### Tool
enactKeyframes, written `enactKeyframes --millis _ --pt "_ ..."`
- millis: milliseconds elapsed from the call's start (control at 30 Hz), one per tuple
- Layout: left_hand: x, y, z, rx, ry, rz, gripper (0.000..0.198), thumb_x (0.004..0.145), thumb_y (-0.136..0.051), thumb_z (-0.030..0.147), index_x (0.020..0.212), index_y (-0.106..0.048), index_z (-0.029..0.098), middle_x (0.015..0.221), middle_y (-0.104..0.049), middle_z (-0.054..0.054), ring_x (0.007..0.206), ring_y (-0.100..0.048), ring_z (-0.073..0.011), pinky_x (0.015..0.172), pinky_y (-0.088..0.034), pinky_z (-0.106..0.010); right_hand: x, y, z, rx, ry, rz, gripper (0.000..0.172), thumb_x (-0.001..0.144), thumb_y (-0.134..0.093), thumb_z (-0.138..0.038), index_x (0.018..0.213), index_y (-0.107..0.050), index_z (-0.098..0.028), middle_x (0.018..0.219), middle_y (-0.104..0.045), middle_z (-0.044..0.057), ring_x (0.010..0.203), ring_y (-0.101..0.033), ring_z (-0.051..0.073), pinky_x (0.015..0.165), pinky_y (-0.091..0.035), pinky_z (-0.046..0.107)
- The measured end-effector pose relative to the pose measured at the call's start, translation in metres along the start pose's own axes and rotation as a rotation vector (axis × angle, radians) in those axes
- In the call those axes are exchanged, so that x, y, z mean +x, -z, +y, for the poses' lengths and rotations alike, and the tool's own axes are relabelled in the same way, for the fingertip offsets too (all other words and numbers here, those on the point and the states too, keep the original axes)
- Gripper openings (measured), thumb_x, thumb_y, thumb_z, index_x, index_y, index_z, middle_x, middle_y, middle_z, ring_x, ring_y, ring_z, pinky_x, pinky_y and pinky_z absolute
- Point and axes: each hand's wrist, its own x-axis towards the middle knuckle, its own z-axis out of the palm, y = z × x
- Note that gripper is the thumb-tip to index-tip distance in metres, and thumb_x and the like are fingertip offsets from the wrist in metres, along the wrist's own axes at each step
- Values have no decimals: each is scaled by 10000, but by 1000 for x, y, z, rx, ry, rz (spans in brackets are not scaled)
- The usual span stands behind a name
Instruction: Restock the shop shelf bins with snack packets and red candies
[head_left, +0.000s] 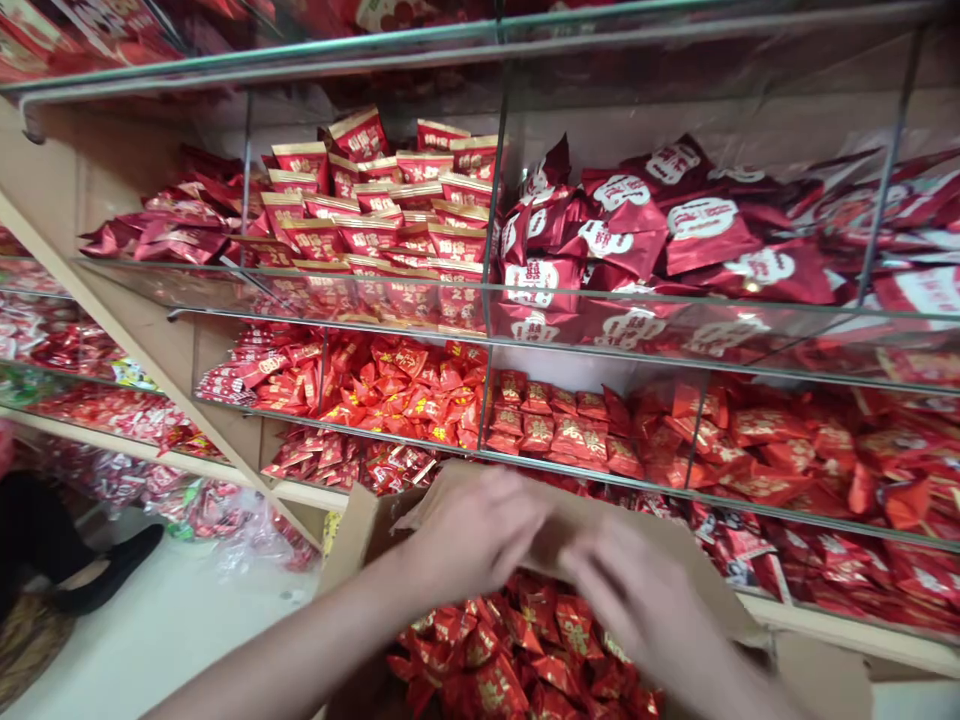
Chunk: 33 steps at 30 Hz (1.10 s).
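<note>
An opened cardboard box [675, 540] stands in front of me, filled with small red packets [499, 685] that carry gold characters. Over its far side is my left hand [480, 525], fingers curled and pointing down by the far flap. My right hand [637, 580] faces it from the right, its fingers bent together above the packets. Both are blurred, and whatever lies between the fingers is too hidden to make out. Brown cardboard shows in the gap between the two hands.
Glass-fronted shelves hold gold-edged red packets [367, 235], dark red bags [622, 225] and orange-red packets [787, 430]. A wooden post [150, 350] slants at the left. Beyond it, clear plastic bags [240, 530] and a person's black shoe [112, 570] are on the pale floor [202, 630].
</note>
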Motion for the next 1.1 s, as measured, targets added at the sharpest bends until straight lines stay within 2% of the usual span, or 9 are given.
enactKeyframes --millis 67,133,233,333,400,567,667,867,1100 --pt "-45 -15 5 -109 -6 -32 260 810 -416 136 995 -589 194 954 -617 -89 919 -546 -179 829 -435 -322 -42 -31 -8 -8 65 -50 92 759 -522 -172 770 -577 -245 733 -618 12 647 -567 150 619 -454 256" --pt "-82 -34 5 -87 8 -14 318 782 -439 97 1039 -570 229 1158 -544 -93 1104 -454 -216 909 -399 -363 -75 -68 -5 -103 84 -67 157 734 -533 -149 833 -601 -251 869 -653 35 756 -598 186 693 -469 297" --pt "-113 -63 3 -9 103 12 404 763 -434 60 1113 -521 241 1296 -438 -78 1271 -244 -257 990 -326 -440 -100 -112 9 -242 58 -53 278 690 -570 -173 958 -607 -237 1046 -623 84 920 -579 262 758 -469 366" --pt "-124 -82 3 11 277 -15 408 765 -423 66 1127 -510 232 1364 -345 -85 1296 -186 -268 992 -327 -461 -100 -127 12 -317 44 -101 405 638 -620 -205 1043 -593 -195 1120 -582 140 983 -547 322 758 -475 412" --pt "-127 -88 3 -2 314 -41 424 765 -425 71 1146 -498 243 1378 -322 -83 1294 -198 -265 992 -328 -459 -92 -115 2 -281 58 -127 380 637 -632 -220 1016 -609 -199 1122 -580 142 996 -540 329 753 -481 410" --pt "-142 -98 -1 -19 275 35 423 742 -472 73 1115 -535 260 1289 -451 -82 1248 -311 -251 972 -368 -408 -29 -33 -33 32 121 -157 235 758 -538 -182 969 -612 -258 919 -654 34 803 -598 161 708 -488 247" --pt "-153 -113 -9 37 226 90 351 718 -523 91 1013 -600 265 1191 -544 -77 1172 -425 -242 918 -425 -371 39 0 -16 -97 76 -15 217 812 -451 -187 954 -612 -221 915 -642 51 862 -549 198 792 -437 347" --pt "-169 -134 -16 127 265 118 124 742 -588 245 830 -660 296 1138 -586 -31 1092 -502 -207 831 -488 -326 158 -28 65 -402 -30 -104 321 796 -461 -224 1094 -540 -136 1111 -566 108 1026 -430 271 833 -360 385" --pt "-207 -140 -20 -93 416 113 224 754 -557 184 923 -651 296 1171 -563 -52 1151 -448 -229 915 -424 -376 185 -51 83 -518 -82 -283 402 765 -512 -349 1126 -508 -173 1100 -543 128 1032 -403 295 792 -333 388"
